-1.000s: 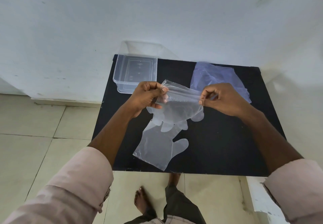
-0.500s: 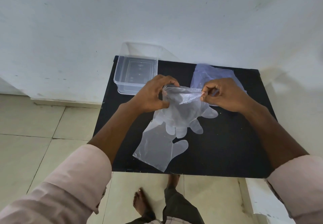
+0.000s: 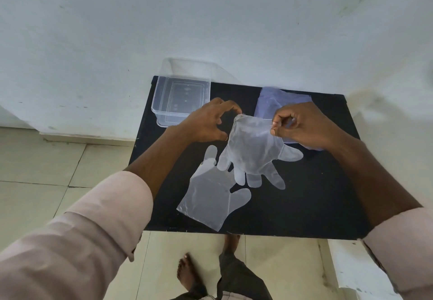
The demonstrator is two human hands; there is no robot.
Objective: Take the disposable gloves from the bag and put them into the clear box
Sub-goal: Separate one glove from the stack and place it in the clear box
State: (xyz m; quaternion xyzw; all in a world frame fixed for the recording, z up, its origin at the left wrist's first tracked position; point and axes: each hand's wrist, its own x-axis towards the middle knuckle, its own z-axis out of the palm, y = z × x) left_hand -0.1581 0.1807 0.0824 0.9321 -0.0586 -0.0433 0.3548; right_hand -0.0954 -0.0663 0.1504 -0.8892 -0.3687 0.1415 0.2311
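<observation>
Gloves were out of the bag when you were caught here: one glove (image 3: 251, 152) hung from your hands above the middle of the black table (image 3: 316, 194), cuff up and fingers drooping toward 6 o'clock, its fingertips overlapping a second glove (image 3: 210, 200) that lay flat on the tabletop toward 7 o'clock, near the front edge. Your right hand (image 3: 302, 125) had pinched the cuff at its 3 o'clock corner between thumb and forefinger, the other fingers curled in. Your left hand (image 3: 208, 121) was at the cuff's 9 o'clock corner, thumb and forefinger bent into a loose ring with the forefinger tip at the film; whether it truly gripped the cuff you could not tell from this view. Beyond your right hand, toward 1 o'clock, the bluish bag (image 3: 271, 101) lay flat on the table, partly hidden by your knuckles. At 11 o'clock the clear box (image 3: 180, 101) sat on the table's far left corner, open, close to the white wall (image 3: 210, 18).
</observation>
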